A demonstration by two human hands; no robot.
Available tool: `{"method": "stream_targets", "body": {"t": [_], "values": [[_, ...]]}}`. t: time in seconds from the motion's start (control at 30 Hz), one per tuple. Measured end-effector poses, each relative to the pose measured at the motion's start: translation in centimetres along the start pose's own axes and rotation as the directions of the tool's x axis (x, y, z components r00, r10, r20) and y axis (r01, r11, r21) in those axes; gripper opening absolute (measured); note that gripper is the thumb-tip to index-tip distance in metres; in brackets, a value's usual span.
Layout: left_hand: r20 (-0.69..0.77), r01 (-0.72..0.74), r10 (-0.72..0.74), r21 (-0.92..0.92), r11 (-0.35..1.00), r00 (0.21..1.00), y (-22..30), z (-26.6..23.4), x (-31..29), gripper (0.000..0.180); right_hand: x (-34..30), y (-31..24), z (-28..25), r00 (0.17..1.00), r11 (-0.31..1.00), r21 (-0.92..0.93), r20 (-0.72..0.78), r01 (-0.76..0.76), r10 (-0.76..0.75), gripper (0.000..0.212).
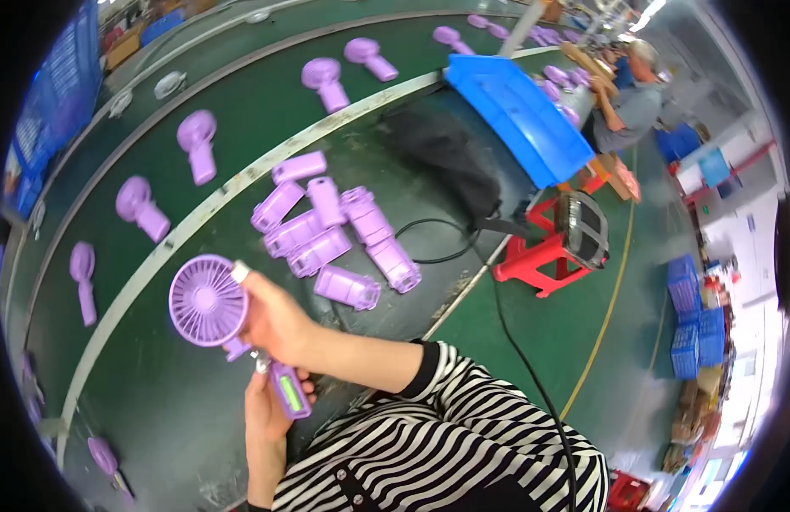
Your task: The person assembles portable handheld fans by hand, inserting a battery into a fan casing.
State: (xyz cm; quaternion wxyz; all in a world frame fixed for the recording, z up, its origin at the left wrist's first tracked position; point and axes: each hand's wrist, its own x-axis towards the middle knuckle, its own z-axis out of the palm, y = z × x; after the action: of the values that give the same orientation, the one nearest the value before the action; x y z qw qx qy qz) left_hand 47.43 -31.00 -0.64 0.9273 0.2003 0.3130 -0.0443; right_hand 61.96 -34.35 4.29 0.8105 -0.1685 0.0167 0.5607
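Observation:
A purple handheld fan is between my hands, its round grille (205, 299) turned up and to the left. My right hand (277, 320) closes round the side of the fan head near its neck; a white cover sits on one fingertip. Below it, my left hand (265, 401) grips the fan's handle (290, 389), which is open on one side and shows a green battery (291, 393) inside. Small parts at the neck, between head and handle, are too blurred to make out. Just beyond my hands lies a loose pile of purple handle shells (320, 250).
Purple fans (198, 145) lie spaced along the green conveyor belt (267, 102) past a pale rail (147, 256). A black cloth (446, 154), a blue bin (523, 115) and a cable (510, 328) are to the right. Beyond stand a red stool (540, 264) and another person (629, 107).

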Motion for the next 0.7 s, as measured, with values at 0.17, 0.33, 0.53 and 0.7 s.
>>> {"method": "stream_targets", "body": {"t": [0.17, 0.33, 0.53, 0.7], "values": [[-0.086, 0.055, -0.066, -0.127, 0.99, 0.994, 0.4, -0.5, 0.4, 0.04, -2.0, -1.6, 1.0, 0.984, 0.984, -0.144, -0.128, 0.102, -0.121, 0.023], [-0.233, -0.195, 0.245, 0.216, 0.957, 0.941, 1.9, 1.6, -0.2, 0.033, -2.3, -2.4, -1.2, 0.962, 0.854, -0.478, -0.065, 0.205, -0.266, 0.033], [-0.242, -0.194, 0.291, 0.358, 0.913, 0.925, 1.9, 2.5, -0.7, 0.036, -1.8, -0.1, -2.2, 0.969, 0.846, -0.523, -0.136, 0.105, -0.205, 0.037], [-0.171, -0.239, 0.333, 0.414, 0.878, 0.927, 1.7, 2.7, -1.0, 0.033, -1.6, 0.7, -2.6, 0.973, 0.825, -0.557, -0.121, 0.097, -0.196, 0.035]]}}
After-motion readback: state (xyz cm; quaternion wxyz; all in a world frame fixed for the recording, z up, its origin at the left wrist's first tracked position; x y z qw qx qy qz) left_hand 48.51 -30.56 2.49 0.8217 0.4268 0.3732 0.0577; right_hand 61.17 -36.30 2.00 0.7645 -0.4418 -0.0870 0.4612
